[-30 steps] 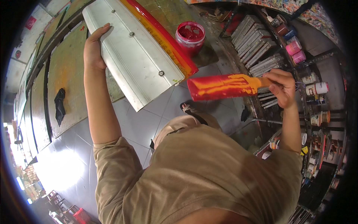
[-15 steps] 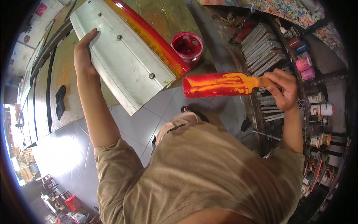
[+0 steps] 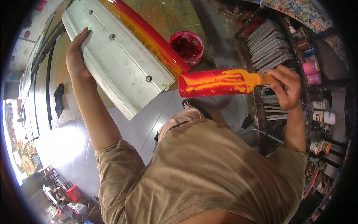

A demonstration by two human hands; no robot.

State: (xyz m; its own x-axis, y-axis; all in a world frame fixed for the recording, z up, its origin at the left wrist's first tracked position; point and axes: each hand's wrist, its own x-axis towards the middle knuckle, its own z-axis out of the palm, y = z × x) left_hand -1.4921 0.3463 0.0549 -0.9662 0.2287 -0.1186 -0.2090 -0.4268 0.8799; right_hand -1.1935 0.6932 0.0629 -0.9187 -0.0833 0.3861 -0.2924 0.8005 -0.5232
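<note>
My left hand (image 3: 79, 56) grips the near-left edge of a wide squeegee (image 3: 112, 56). The squeegee has a pale metal holder with bolts, and its orange blade (image 3: 143, 39) is coated with glossy red ink along the far edge. It is held tilted, running from upper left to lower right. My right hand (image 3: 285, 86) is closed round the handle of a broad ink spatula (image 3: 214, 83), smeared with red and orange. The spatula's wide end is just beside the squeegee's lower right corner. Behind them, a tub (image 3: 186, 48) of dark red ink stands on the stained table.
The stained table (image 3: 175, 15) stretches under and beyond the squeegee; a black cloth (image 3: 59, 100) hangs at its left. On the right, a rack holds several stacked pale bars (image 3: 270, 44), pink jars (image 3: 311, 72) and white tubs (image 3: 324, 117). Grey tiles (image 3: 141, 125) cover the floor.
The squeegee and my left hand have shifted slightly left and down in view. The spatula's wide end has moved a little left, while my right hand appears slightly farther right.
</note>
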